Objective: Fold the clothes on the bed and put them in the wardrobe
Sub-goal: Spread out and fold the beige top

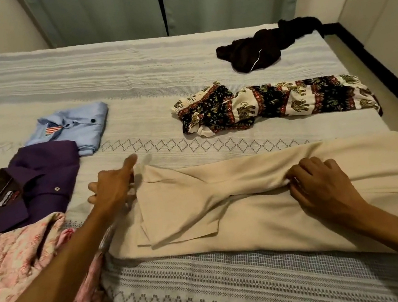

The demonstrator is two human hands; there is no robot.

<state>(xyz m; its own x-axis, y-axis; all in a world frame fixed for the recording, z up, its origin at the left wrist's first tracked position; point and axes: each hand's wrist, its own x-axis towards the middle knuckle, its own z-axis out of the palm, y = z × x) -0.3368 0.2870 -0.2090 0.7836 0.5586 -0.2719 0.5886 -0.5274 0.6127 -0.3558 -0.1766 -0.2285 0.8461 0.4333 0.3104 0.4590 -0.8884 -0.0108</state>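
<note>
Both hands point(117, 189) point(315, 183) pinch cream garment point(227, 199) edges.

My bed point(150, 61) carries folded blue shirt point(76, 127) and purple shirt point(39, 184) toward its left edge, pink garment point(13, 263) nearest me, cream garment point(253, 194) mid-bed, elephant-print trousers point(277, 102), and dark, perhaps black, clothing point(254, 50) at the far right corner.

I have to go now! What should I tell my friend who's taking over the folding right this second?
Left hand holds the left end of the cream fabric garment; right hand pinches a fold in its middle.
Done: folded light blue shirt and folded purple shirt, on the bed's left.
Left: finish the cream one, then fold the pink floral cloth, the elephant-print trousers and the crumpled black garment. Nothing is in the wardrobe yet, as far as the view shows.
</note>
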